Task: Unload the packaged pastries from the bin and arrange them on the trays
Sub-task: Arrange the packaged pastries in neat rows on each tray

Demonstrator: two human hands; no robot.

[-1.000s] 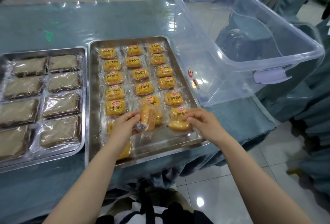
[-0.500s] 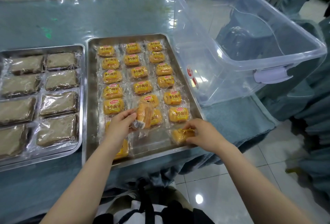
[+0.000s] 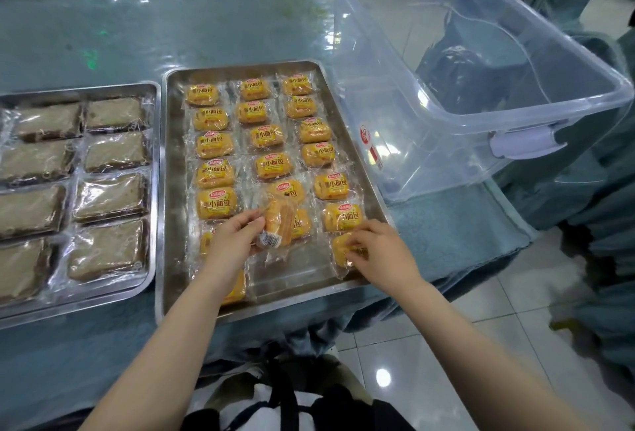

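**Both hands setting small buns on the middle tray**

The left hand (image 3: 237,241) pinches a wrapped yellow bun (image 3: 280,224), held tilted just above the near middle of the steel tray (image 3: 175,190). The right hand (image 3: 381,252) has its fingers curled on another packaged bun (image 3: 342,252) lying at the near right corner of that tray. Rows of yellow packaged pastries (image 3: 268,136) fill the tray's far part in three columns. To the left sits a second tray (image 3: 154,169) of brown wrapped cakes (image 3: 110,152). The clear plastic bin (image 3: 481,121) stands on the right, touching the tray's right edge.
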